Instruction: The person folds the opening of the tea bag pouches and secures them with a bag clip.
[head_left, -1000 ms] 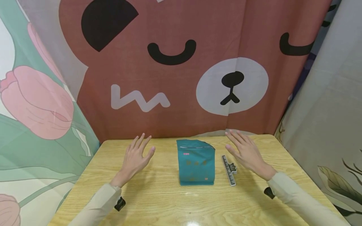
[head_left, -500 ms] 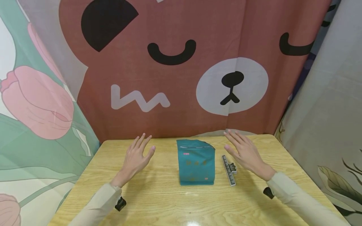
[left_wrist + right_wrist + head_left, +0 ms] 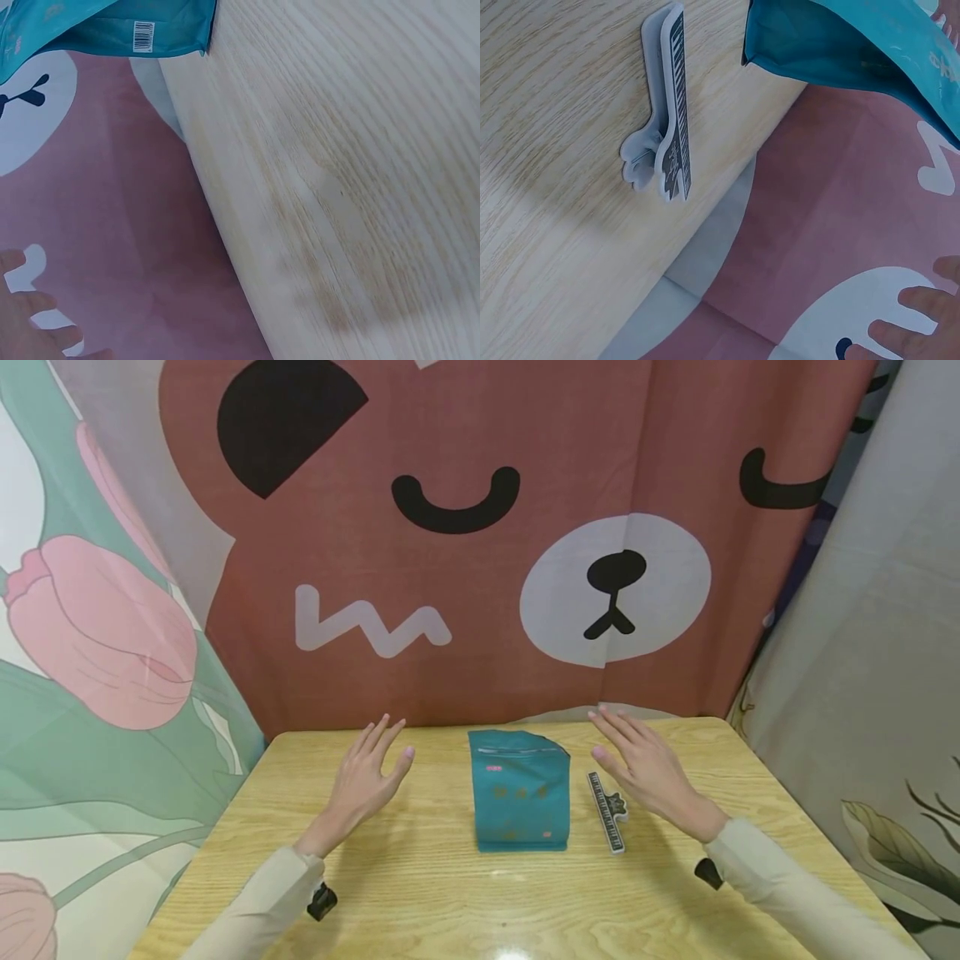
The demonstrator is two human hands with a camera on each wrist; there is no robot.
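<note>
A teal pouch bag [image 3: 521, 802] stands upright in the middle of the table, with a pink label and faint gold print on its front. Just right of it lies a bag clip [image 3: 606, 812] with piano-key markings; the right wrist view shows the clip [image 3: 667, 105] resting on its edge with two handle tabs. My left hand [image 3: 365, 779] hovers left of the pouch, fingers spread and holding nothing. To the right of the clip, my right hand [image 3: 648, 768] is held above the table, fingers extended and touching neither thing.
The wooden table [image 3: 420, 893] ends at a curtain [image 3: 337, 543] printed with a bear face. Floral curtains hang at the left [image 3: 112, 635] and right [image 3: 862, 652]. Small black wrist-worn devices [image 3: 322, 902] sit under both sleeves.
My right hand has drifted slightly left, toward the clip. My left hand has shifted a touch to the right. The pouch and the clip lie where they were.
</note>
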